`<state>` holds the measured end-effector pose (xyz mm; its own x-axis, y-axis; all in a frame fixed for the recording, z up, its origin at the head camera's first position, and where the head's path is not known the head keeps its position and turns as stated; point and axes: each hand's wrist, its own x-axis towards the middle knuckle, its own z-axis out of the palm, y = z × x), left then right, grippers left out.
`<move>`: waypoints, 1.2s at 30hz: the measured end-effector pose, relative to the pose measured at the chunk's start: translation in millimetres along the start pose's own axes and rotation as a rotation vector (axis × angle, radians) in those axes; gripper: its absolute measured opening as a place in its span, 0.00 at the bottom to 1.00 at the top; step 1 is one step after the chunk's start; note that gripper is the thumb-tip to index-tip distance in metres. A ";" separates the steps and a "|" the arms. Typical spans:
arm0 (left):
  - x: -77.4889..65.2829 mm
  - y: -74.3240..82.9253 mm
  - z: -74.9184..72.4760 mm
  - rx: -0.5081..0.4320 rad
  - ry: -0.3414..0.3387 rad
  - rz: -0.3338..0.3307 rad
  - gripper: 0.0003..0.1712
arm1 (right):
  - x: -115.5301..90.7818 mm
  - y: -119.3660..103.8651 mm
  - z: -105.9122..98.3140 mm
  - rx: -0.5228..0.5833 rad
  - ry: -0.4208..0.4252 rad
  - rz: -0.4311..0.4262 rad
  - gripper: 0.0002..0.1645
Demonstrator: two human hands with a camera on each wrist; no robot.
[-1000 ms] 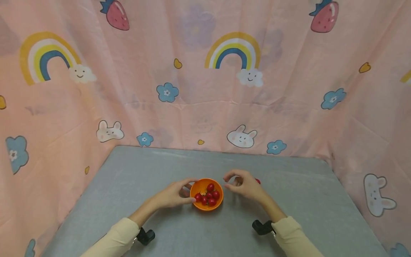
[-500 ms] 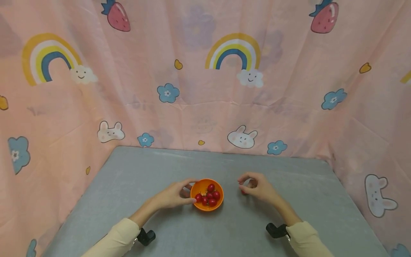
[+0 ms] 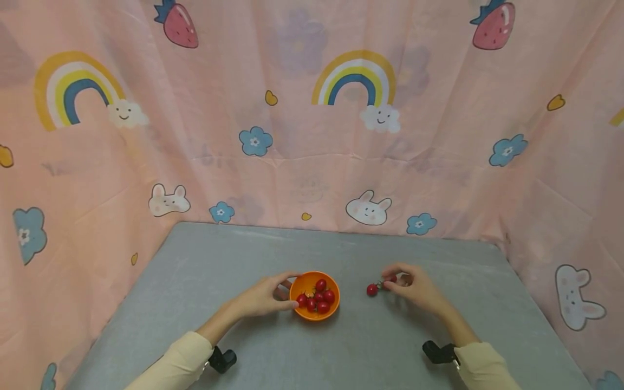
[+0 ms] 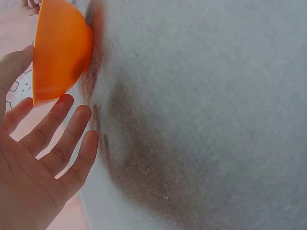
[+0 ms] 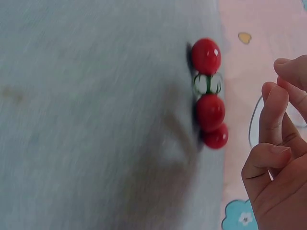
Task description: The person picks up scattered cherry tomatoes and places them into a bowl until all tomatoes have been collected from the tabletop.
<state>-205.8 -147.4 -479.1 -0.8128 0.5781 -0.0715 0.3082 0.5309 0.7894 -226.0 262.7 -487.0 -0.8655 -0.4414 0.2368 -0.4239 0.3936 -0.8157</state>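
An orange bowl [image 3: 298, 283] with several red cherry tomatoes [image 3: 323, 307] in it stands mid-table. My left hand [image 3: 265, 295] holds the bowl at its left side, thumb and index finger spread along the rim; in the left wrist view the bowl's outer wall [image 4: 60, 48] lies between them. To the bowl's right, one cherry tomato [image 3: 372, 290] rests on the table. Just beyond it my right hand [image 3: 414, 284] hovers with curved fingers over more tomatoes, partly hidden by its thumb. Three tomatoes in a row show in the right wrist view, the front one [image 5: 210, 112] stem to stem with another [image 5: 206, 56].
A grey table [image 3: 219, 249] carries everything. Behind and beside it hangs a pink curtain [image 3: 292, 179] printed with rainbows, rabbits and flowers. Black wrist cameras sit on the left [image 3: 221, 359] and right [image 3: 439, 352] forearms.
My right hand has moved away from the bowl to the right, passing over the loose tomatoes and uncovering one. The left hand and the bowl have stayed in place.
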 end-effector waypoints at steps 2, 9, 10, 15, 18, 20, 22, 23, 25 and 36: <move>0.3 0.5 0.3 -0.006 -0.002 -0.004 0.38 | -3.1 2.2 -3.3 -0.009 0.004 -0.007 0.11; 1.2 -1.3 0.7 -0.011 -0.001 -0.009 0.38 | -11.2 5.3 -9.3 -0.050 0.021 -0.026 0.11; 1.1 -1.6 0.9 -0.012 -0.001 -0.007 0.38 | -11.6 5.4 -9.2 -0.054 0.021 -0.022 0.11; 0.1 -2.0 1.4 -0.015 -0.002 -0.013 0.38 | -13.2 4.6 -6.4 -0.040 -0.001 0.011 0.13; -0.4 -1.5 1.2 -0.015 -0.004 -0.009 0.38 | -14.0 1.6 -1.9 -0.016 -0.016 0.013 0.14; -0.6 -1.3 1.0 -0.018 -0.005 -0.005 0.38 | -14.3 -1.3 1.7 0.001 -0.025 0.002 0.15; -0.7 -0.9 0.7 -0.022 -0.004 -0.001 0.38 | -14.1 -3.6 4.7 0.011 -0.031 -0.007 0.16; -0.5 -0.9 0.7 -0.021 -0.003 -0.002 0.38 | -13.9 -4.5 5.8 0.009 -0.034 -0.008 0.17; -0.3 -0.8 0.6 -0.019 -0.002 0.000 0.38 | -13.4 -6.1 8.1 -0.005 -0.034 0.010 0.19; -1.1 1.8 0.4 -0.001 0.001 -0.005 0.38 | -3.9 -9.8 21.6 -0.181 -0.029 0.126 0.33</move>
<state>-204.2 -146.8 -477.8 -0.8149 0.5747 -0.0751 0.3032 0.5332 0.7898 -212.6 243.1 -491.3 -0.9077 -0.4017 0.1213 -0.3560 0.5843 -0.7293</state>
